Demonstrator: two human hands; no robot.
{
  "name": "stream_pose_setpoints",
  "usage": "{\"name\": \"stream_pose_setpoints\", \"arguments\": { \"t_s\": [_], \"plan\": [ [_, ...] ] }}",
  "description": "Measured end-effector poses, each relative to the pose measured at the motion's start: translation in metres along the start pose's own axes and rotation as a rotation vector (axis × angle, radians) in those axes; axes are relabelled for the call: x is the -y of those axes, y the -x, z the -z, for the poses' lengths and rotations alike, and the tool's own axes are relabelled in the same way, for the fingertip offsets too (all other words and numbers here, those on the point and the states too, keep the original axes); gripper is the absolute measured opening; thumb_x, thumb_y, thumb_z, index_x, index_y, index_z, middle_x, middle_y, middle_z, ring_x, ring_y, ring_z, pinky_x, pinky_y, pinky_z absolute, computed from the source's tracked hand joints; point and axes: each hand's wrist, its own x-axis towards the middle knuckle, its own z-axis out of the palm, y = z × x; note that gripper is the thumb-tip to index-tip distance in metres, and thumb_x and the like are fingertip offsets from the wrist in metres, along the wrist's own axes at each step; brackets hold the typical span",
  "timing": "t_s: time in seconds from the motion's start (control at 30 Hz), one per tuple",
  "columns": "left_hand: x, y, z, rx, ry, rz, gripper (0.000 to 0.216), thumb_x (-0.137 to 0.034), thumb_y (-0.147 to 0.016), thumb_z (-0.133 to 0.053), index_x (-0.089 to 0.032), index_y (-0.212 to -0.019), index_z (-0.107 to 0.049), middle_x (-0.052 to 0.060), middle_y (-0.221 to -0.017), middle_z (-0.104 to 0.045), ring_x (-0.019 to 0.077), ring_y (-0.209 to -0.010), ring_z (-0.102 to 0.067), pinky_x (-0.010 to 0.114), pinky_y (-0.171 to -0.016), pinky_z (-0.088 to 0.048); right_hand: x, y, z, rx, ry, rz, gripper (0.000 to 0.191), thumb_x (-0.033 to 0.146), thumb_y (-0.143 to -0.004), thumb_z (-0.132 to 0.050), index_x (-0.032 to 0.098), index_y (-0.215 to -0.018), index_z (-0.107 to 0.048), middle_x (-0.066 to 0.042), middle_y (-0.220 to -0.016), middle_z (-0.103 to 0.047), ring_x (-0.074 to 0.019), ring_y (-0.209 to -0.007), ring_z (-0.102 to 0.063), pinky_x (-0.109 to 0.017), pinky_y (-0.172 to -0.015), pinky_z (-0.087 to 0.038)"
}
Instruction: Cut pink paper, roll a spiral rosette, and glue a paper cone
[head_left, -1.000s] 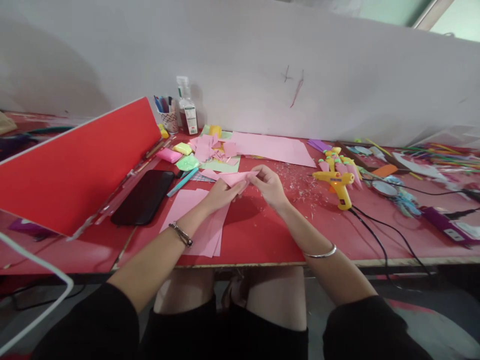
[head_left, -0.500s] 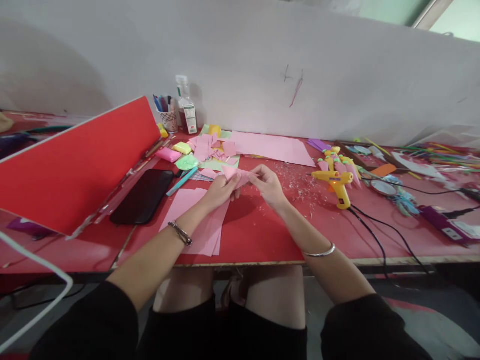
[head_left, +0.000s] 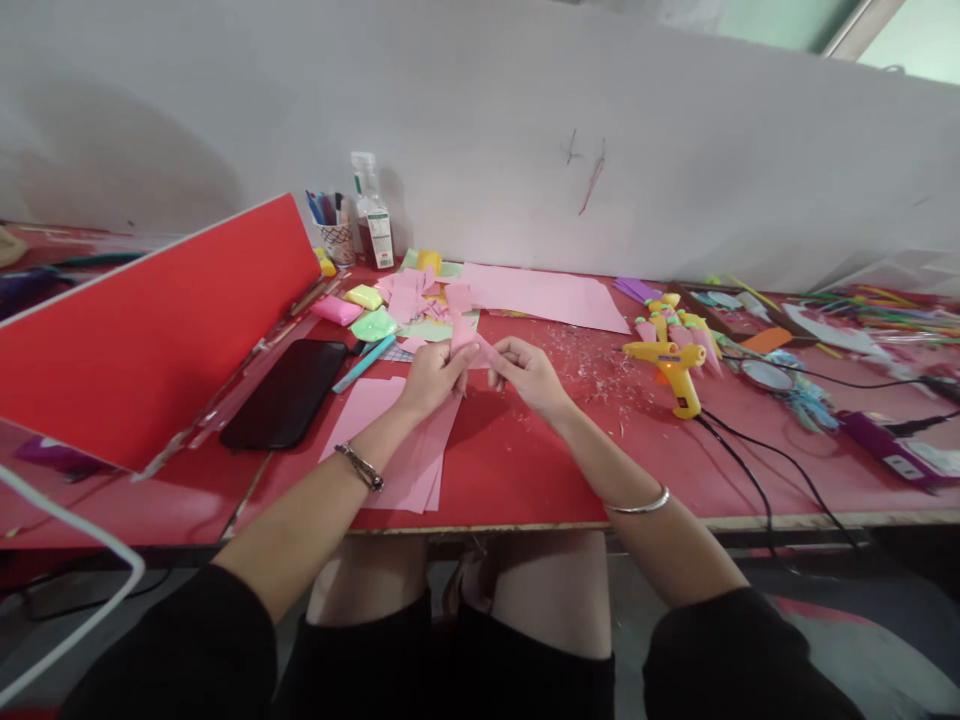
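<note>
Between my two hands is a piece of pink paper [head_left: 471,342], bent or rolled and raised just above the red tabletop. My left hand [head_left: 437,377] pinches it from the left, thumb on top. From the right, my right hand [head_left: 529,374] pinches its other edge between thumb and fingers. The fingers hide part of the paper, so its full shape cannot be made out. Beneath my left wrist lie several pink paper sheets [head_left: 390,450]. A yellow glue gun [head_left: 677,372] with a lit orange light stands right of my right hand.
A black phone [head_left: 286,394] and a leaning red board [head_left: 165,330] are at left. Behind my hands lie clay packets [head_left: 373,324], paper scraps and a long pink sheet [head_left: 551,298]. A bottle [head_left: 374,220] stands by the wall. Cables [head_left: 750,480] and a purple power strip [head_left: 889,450] are right.
The pink paper has turned from a flat pointed shape to a more upright, curled one. My left hand has shifted slightly, and my right fingers have curled in lower around the edge.
</note>
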Motion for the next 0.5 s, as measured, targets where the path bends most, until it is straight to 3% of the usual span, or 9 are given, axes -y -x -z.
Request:
{"name": "stream_pose_setpoints", "arguments": {
  "t_s": [0.07,0.3,0.5],
  "plan": [
    [0.0007,0.0000,0.0010,-0.020,-0.034,-0.002,0.049,-0.033,-0.079,-0.045,-0.016,-0.033,-0.038,-0.005,-0.026,-0.039,0.0053,-0.029,-0.041,0.016,-0.042,-0.034,0.0003,0.0005,-0.0004,0.034,0.012,-0.010,0.028,0.044,-0.067,-0.056,0.018,-0.064,-0.045,0.007,-0.044,-0.052,-0.0054,-0.038,-0.046,-0.019,-0.042,-0.039],
    [0.0044,-0.0020,0.0035,0.196,-0.081,-0.015,0.053,-0.043,-0.077,-0.045,-0.016,-0.032,-0.039,-0.005,-0.025,-0.038,0.0045,-0.025,-0.037,0.016,-0.035,-0.030,0.0052,0.0019,0.0003,0.070,0.141,-0.071,0.021,0.037,-0.074,-0.049,0.019,-0.065,-0.045,0.009,-0.038,-0.046,-0.0054,-0.033,-0.042,-0.018,-0.035,-0.034],
    [0.0015,-0.0018,0.0028,0.179,0.049,0.006,0.047,-0.045,-0.075,-0.046,-0.016,-0.039,-0.040,-0.006,-0.027,-0.038,0.0036,-0.026,-0.035,0.015,-0.035,-0.028,0.0075,0.0032,-0.0002,0.040,0.125,-0.037,0.023,0.039,-0.073,-0.049,0.020,-0.063,-0.041,0.010,-0.035,-0.043,-0.0046,-0.028,-0.037,-0.016,-0.031,-0.028]
  ]
}}
